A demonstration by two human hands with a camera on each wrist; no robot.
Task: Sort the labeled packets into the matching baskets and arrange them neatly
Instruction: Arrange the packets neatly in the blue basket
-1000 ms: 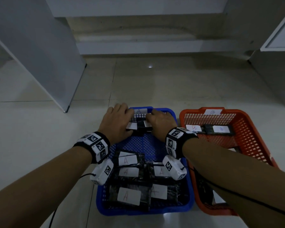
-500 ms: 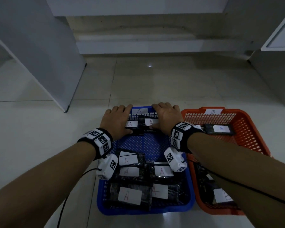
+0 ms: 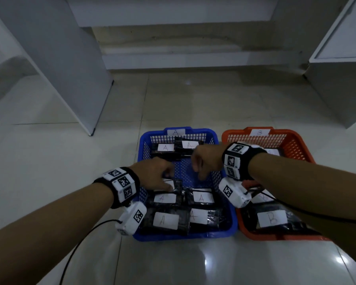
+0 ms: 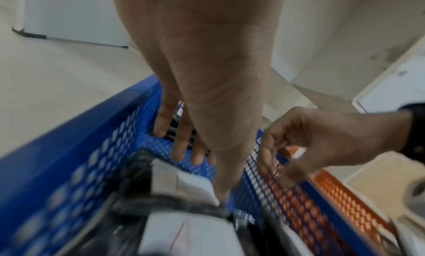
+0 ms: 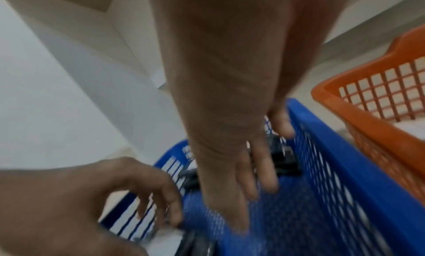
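Observation:
A blue basket (image 3: 183,236) tagged A holds several black packets with white A labels. Two A packets (image 3: 165,148) lie side by side against its far wall, and several more fill the near half (image 3: 165,221). My left hand (image 3: 168,177) hovers over the basket's middle, its fingers (image 4: 179,150) straight and its thumb touching the label of a near packet (image 4: 193,184). My right hand (image 3: 199,171) hangs beside it over the bare blue floor, fingers (image 5: 268,180) relaxed and holding nothing. The orange basket (image 3: 296,138) tagged B holds B packets (image 3: 272,219).
The two baskets stand side by side on a glossy tiled floor. White cabinet panels rise at the left (image 3: 56,64) and right (image 3: 341,83), with a step (image 3: 173,60) at the back. A cable (image 3: 78,239) runs from my left wrist camera.
Both hands have pulled back from the two far A packets to the basket's middle. Those packets now lie uncovered against the far wall.

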